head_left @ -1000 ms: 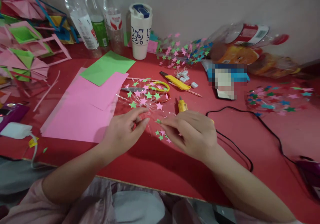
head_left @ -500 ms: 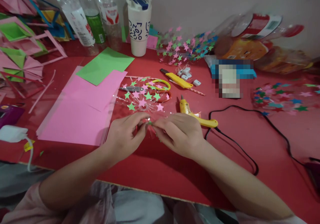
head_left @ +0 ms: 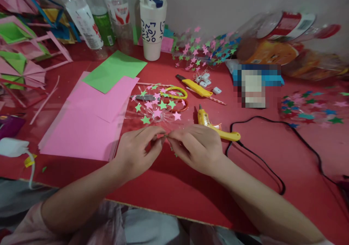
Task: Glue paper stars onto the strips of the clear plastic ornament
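Observation:
My left hand (head_left: 141,152) and my right hand (head_left: 195,146) meet fingertip to fingertip over the front of the table, both closed in a pinch. What they pinch is small and hidden by the fingers. Just beyond them lies a clear plastic piece cut into fanned strips (head_left: 157,117), with pink and green paper stars at the strip ends. Its near strips run under my hands. Through it show scissors (head_left: 174,92) with a yellow and an orange handle loop. A yellow glue gun (head_left: 204,119) rests close to my right hand, and pink paper sheets (head_left: 81,128) lie by my left.
Behind are a green sheet (head_left: 114,70), a white tumbler (head_left: 153,30), plastic bottles (head_left: 81,23), a yellow cutter (head_left: 195,86) and another star-covered piece (head_left: 201,52). The black cord (head_left: 259,117) loops across the right. Folded paper shapes (head_left: 21,55) crowd the left.
My hands stay together, with the fingertips pinched closer. The green bit seen between them earlier is now hidden. The view has shifted slightly.

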The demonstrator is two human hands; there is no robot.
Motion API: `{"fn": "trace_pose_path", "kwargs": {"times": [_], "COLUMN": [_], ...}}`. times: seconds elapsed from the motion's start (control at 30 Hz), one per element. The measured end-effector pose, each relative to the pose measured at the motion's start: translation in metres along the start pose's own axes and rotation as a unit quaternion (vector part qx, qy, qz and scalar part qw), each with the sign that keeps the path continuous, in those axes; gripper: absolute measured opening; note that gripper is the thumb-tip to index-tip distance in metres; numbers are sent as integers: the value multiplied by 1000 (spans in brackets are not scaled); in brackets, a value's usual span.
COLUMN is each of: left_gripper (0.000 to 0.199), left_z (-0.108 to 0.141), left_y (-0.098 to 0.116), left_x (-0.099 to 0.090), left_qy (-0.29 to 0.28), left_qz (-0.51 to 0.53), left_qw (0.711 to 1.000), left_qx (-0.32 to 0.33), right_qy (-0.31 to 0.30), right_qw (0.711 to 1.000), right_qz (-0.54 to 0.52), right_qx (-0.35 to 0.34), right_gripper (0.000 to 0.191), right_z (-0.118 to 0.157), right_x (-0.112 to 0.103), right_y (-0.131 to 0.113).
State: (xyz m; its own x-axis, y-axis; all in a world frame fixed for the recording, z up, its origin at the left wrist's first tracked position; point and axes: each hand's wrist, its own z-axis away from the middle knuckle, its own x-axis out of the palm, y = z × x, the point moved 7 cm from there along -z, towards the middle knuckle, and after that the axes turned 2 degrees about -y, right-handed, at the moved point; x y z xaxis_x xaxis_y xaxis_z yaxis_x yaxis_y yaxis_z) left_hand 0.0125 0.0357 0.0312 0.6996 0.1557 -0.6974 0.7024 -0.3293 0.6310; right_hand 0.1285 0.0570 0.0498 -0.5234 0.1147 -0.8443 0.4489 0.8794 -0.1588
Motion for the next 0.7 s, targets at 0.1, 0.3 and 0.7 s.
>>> {"fn": "trace_pose_path", "kwargs": {"times": [0.1, 0.3, 0.7], "left_gripper": [12, 12, 3], "left_z": [0, 1, 0], "left_y": [-1, -8, -20], "left_x": [0, 3, 10], "left_qy": [-1, -13, -39], "left_qz": [10, 72, 236], "left_qw": [1000, 996, 956], "left_qx": [-4, -53, -172], "right_qy": [13, 1, -59], "right_qw": [1000, 997, 950], "right_qz": [-20, -55, -210], "right_qx": [9, 52, 222], "right_gripper": [8, 10, 10], "right_z": [0, -1, 0], "right_x": [-1, 1, 11], "right_y": [1, 4, 16]}}
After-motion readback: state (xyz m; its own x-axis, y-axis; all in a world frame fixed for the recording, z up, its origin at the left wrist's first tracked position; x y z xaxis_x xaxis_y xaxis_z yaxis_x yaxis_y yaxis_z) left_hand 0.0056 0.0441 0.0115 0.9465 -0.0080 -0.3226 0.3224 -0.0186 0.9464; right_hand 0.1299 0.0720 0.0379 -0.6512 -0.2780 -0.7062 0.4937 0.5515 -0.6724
